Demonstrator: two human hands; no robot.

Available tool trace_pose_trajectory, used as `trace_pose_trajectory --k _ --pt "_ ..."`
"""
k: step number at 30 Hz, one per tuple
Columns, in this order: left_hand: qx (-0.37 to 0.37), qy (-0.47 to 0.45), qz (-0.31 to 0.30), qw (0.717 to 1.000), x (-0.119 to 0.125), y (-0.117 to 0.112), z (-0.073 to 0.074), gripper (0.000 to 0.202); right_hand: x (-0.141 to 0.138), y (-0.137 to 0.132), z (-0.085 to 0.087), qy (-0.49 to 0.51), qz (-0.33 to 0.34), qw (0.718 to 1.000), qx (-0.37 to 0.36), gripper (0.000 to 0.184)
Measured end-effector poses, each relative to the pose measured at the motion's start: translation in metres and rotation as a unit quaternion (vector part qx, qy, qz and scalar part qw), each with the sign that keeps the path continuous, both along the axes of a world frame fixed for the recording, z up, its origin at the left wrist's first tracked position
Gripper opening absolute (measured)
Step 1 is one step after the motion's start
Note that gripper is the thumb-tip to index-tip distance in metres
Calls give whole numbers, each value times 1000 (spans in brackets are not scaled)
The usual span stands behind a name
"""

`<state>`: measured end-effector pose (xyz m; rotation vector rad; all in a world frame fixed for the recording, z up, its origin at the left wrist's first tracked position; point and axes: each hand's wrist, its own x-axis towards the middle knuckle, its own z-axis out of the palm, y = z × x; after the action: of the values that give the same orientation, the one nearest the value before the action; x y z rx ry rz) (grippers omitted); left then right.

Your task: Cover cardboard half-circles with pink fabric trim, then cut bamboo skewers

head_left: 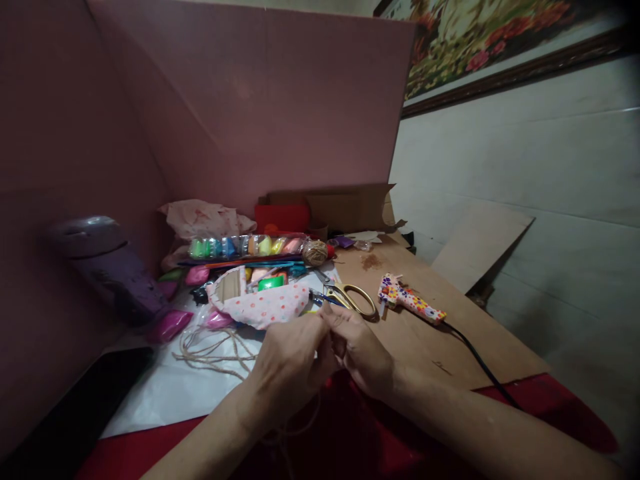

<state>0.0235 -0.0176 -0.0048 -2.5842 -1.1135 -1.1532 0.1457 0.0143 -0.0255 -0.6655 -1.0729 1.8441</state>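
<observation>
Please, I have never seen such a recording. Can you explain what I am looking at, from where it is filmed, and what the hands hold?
There is no machine: a person wears one camera on the head, looking down at their own hands. The left hand and right hand meet fingertip to fingertip, pinching something small, probably the twine that also lies looped on the white sheet. Beyond them lie scissors, a flowered glue gun and a row of coloured packets.
</observation>
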Motion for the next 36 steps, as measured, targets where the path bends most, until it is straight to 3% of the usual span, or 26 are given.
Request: trace_pose_trajectory --k 3,8,11,20,26,32,36 --pt "-53 -29 -44 997 1 -3 -1 15 3 4 0 39 21 999 -29 34" --pt "-116 -169 38 978 -1 -1 -1 26 6 6 0 60 49 994 -76 29" --pt "-130 -214 56 966 -3 3 0 16 5 4 1 69 45 994 -73 25" --pt "-78 -167 18 983 -2 6 -9 17 1 4 4 70 80 991 -75 36" --pt "-74 -112 61 989 -2 3 -6 13 -6 2 -4 63 49 996 -39 39" --pt "-99 -219 109 964 -8 7 0 11 -2 1 -4 60 120 990 -31 36" --pt "-149 -255 94 951 -9 10 1 21 3 1 4 36 33 998 -27 26"
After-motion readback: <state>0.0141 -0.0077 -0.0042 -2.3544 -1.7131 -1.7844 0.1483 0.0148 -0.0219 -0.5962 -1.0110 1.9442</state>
